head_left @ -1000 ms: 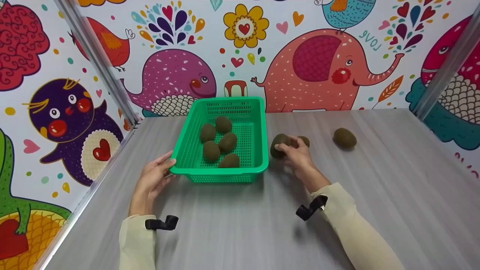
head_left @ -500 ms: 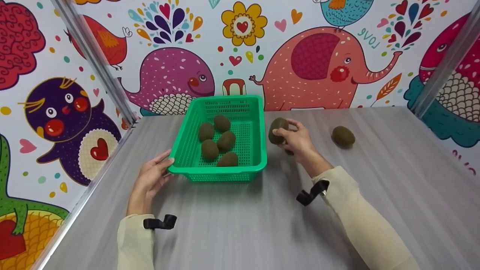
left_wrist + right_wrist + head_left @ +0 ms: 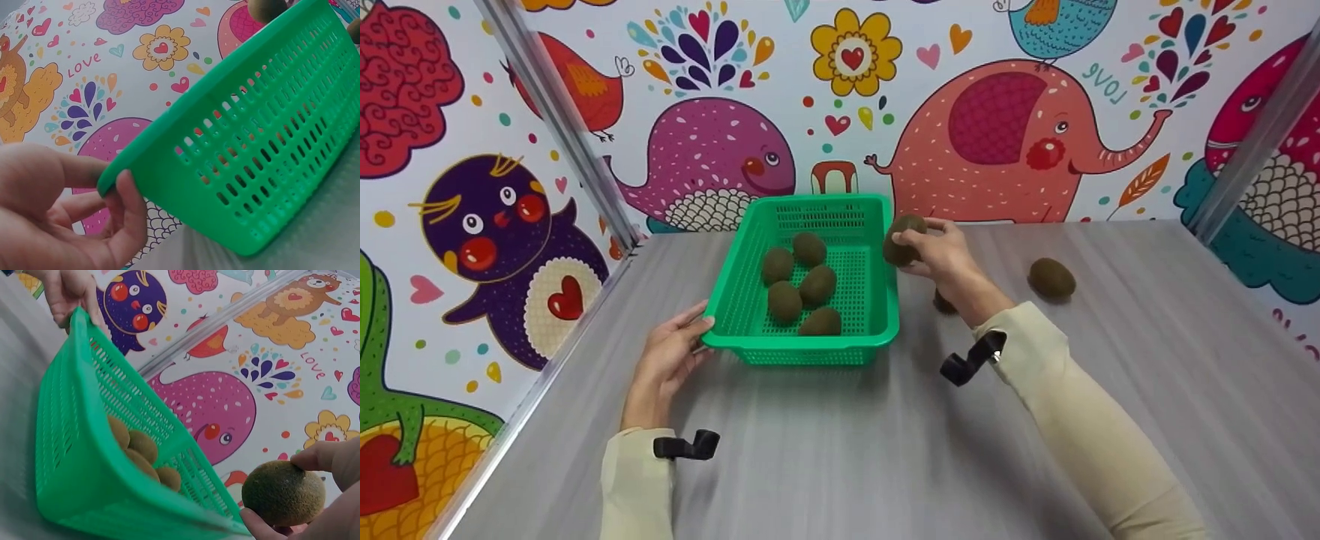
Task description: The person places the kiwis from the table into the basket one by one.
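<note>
While the right hand (image 3: pixel 949 253) pinches a kiwi (image 3: pixel 905 241) between thumb and fingers, the left hand (image 3: pixel 669 352) grips the near left corner of the green basket (image 3: pixel 795 342); the two hands are well apart. The held kiwi is off the bench (image 3: pixel 810 450), at the basket's right rim; in the head view its long axis stands nearly upright, its top leaning slightly right. The basket's long side runs away from the person. Five loose kiwis (image 3: pixel 785 302) lie inside, pointing various ways. Beneath the right wrist, a partly hidden kiwi (image 3: pixel 943 302) rests on the bench. Farther right, a lone kiwi (image 3: pixel 1051 279) lies slanting, upper left to lower right.
</note>
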Available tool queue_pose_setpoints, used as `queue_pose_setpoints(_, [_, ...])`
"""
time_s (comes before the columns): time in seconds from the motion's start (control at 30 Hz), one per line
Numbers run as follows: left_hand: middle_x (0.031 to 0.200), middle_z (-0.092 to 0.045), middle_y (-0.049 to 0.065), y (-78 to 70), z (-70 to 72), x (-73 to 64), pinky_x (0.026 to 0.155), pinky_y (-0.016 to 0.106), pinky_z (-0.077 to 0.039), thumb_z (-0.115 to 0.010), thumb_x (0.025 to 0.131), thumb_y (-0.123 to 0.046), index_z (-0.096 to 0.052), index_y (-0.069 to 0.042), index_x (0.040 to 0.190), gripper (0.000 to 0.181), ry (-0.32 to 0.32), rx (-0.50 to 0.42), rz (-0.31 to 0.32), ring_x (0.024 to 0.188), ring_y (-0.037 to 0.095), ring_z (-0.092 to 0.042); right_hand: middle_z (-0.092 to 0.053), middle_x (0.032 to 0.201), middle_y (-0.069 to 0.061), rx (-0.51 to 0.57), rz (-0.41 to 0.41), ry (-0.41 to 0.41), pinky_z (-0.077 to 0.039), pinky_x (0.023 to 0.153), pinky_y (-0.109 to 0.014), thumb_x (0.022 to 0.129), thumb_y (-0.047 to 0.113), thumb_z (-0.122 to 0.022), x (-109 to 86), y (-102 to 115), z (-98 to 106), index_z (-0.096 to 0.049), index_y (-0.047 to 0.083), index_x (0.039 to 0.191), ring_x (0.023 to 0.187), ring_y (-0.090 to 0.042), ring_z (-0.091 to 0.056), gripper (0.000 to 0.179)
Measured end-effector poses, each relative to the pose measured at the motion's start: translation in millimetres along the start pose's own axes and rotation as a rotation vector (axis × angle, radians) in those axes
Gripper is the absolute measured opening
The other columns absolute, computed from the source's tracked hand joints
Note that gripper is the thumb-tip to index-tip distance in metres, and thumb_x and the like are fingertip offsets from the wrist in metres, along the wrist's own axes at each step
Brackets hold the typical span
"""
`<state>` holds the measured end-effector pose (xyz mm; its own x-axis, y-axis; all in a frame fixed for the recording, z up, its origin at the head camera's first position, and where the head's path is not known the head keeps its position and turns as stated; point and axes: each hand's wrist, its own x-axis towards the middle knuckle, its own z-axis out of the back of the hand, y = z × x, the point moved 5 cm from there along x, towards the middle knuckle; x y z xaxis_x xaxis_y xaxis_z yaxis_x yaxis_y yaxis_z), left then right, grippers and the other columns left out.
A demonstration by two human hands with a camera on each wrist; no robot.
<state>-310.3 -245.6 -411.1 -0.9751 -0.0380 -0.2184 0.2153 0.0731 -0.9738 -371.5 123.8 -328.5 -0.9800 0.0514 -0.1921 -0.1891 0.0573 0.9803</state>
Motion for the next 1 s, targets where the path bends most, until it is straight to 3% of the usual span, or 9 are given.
queue_pose_setpoints(0.1, [0.113, -0.065, -0.004, 1.2, -1.1, 0.4, 0.075, 0.021, -0.054, -0.056, 0.103, -0.016, -0.038, -0.01, 0.155, 0.055, -0.011, -0.003, 0.008, 0.084, 0.004, -0.064, -0.042, 0.148, -0.02, 0.034, -0.02, 0.023, -0.053, 0.1, -0.041, 0.097, 0.016, -0.064, 1.4, 3.5, -7.6, -0.026, 0.006, 0.149, 0.131, -0.035, -0.053, 0.065])
queue_pose_setpoints(0.37, [0.114, -0.064, -0.004, 3.0, -1.1, 0.3, 0.075, 0.021, -0.053, -0.056, 0.103, -0.017, -0.037, -0.01, 0.156, 0.056, -0.005, -0.005, 0.015, 0.085, 0.004, -0.063, -0.049, 0.141, -0.018, 0.071, -0.046, 0.093, -0.051, 0.103, -0.044, 0.099, 0.015, -0.061, 11.2, 8.6, -25.3, -0.048, 0.002, 0.138, 0.127, -0.035, -0.055, 0.044])
queue_pose_setpoints(0.6, [0.115, -0.063, -0.006, -1.1, -0.3, -1.5, 0.076, 0.021, -0.053, -0.055, 0.104, -0.019, -0.036, -0.011, 0.156, 0.056, 0.0, 0.014, -0.003, 0.088, 0.003, -0.064, -0.043, 0.148, -0.018, 0.137, -0.062, 0.093, -0.049, 0.105, -0.044, 0.098, 0.014, -0.063, 28.1, 3.9, -38.3, -0.042, 0.0, 0.144, 0.134, -0.036, -0.052, 0.052])
queue_pose_setpoints(0.77, [0.117, -0.065, -0.003, -2.8, -0.4, -2.2, 0.076, 0.021, -0.053, -0.056, 0.104, -0.019, -0.037, -0.011, 0.156, 0.056, -0.008, 0.006, -0.009, 0.089, 0.004, -0.065, -0.043, 0.145, -0.016, 0.182, -0.069, 0.089, -0.05, 0.105, -0.041, 0.097, 0.016, -0.065, 40.0, -3.8, -49.4, -0.046, -0.001, 0.139, 0.132, -0.033, -0.053, 0.049])
queue_pose_setpoints(1.0, [0.111, -0.065, -0.005, -0.8, -0.1, -2.0, 0.074, 0.02, -0.054, -0.056, 0.104, -0.017, -0.039, -0.01, 0.155, 0.054, -0.031, -0.005, 0.002, 0.085, 0.004, -0.064, -0.04, 0.147, -0.015, 0.247, -0.107, 0.118, -0.051, 0.104, -0.043, 0.099, 0.017, -0.064, 45.2, -15.5, -68.1, -0.04, 0.004, 0.144, 0.132, -0.036, -0.052, 0.053])
